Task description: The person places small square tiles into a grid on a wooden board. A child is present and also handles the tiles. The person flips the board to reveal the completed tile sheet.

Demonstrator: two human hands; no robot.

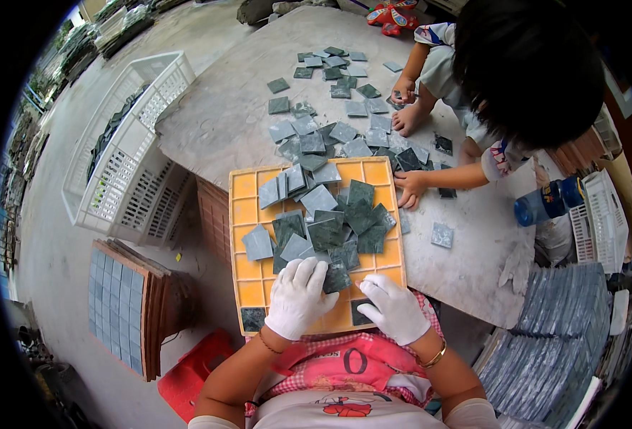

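Observation:
A yellow grid tray (246, 206) with square compartments lies in front of me, its middle heaped with loose square stone tiles (325, 234) in dark green and grey. My left hand (298, 299), in a white glove, curls at the heap's near edge and pinches a dark green tile (337, 277) by its side. White-gloved too, my right hand (393, 309) hovers over the tray's near right corner with thumb and forefinger apart and nothing between them. Close to that thumb, a dark tile (361, 312) fills a compartment. Another dark tile (253, 317) sits in the near left corner compartment.
Across the stone slab table (466, 286), a child (530, 71) squats with both hands among scattered tiles (312, 141). White crates (134, 168) and a tile-filled tray stack (119, 304) stand left. Stacked tile sheets (555, 343) and a blue jug (537, 207) are right.

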